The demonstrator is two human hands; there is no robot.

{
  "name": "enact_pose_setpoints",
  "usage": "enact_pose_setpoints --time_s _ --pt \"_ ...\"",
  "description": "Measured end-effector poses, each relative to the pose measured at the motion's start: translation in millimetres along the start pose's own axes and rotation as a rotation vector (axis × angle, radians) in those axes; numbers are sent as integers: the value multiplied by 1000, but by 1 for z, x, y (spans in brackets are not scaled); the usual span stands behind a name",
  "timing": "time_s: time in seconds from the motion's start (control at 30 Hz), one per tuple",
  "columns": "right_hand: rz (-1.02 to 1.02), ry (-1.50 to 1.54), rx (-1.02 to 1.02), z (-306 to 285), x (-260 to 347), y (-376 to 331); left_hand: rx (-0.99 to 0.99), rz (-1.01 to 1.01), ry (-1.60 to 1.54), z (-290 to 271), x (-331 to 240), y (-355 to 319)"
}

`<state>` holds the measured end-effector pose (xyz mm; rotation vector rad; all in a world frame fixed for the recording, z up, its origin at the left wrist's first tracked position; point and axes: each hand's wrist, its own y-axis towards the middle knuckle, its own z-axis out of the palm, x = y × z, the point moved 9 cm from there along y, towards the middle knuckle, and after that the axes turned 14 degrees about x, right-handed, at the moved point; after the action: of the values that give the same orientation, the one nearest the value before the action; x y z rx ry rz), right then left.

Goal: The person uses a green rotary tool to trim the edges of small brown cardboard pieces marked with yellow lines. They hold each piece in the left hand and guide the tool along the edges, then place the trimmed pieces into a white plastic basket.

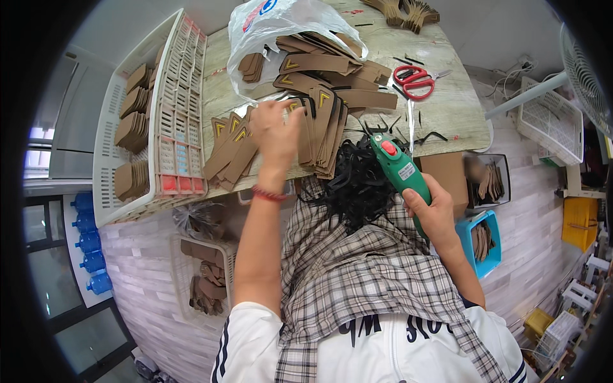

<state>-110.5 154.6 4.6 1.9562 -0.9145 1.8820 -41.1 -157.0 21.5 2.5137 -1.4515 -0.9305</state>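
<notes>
My right hand (431, 207) grips a green handheld power tool (401, 167) with a red button. The tool's dark tip points at the table edge, just above a heap of black strips (357, 185) on my lap. My left hand (278, 131) is over the table with fingers partly bent and apart; I see nothing held in it. Beside it on the left lies a small pile of brown strap-like pieces (231, 153) with yellow chevrons. To its right, more brown pieces (324, 131) of the same kind, some with black edging, lie fanned out.
A white plastic bag (300, 19) lies behind the pieces. Red-handled scissors (415, 83) rest at the table's right. A white crate (182, 108) of brown pieces stands at left; a blue bin (488, 255) is on the floor at right, near a fan (584, 70).
</notes>
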Motion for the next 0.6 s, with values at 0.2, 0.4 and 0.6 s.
enact_pose_setpoints --time_s 0.2,0.4,0.6 --pt "16 -11 -16 -2 -5 1 80 -142 -69 58 -24 17" --pt "19 5 -30 -2 -4 2 101 -187 -432 58 -20 18" --pt "-31 29 -91 -5 -1 0 -74 -261 -1306 39 -37 1"
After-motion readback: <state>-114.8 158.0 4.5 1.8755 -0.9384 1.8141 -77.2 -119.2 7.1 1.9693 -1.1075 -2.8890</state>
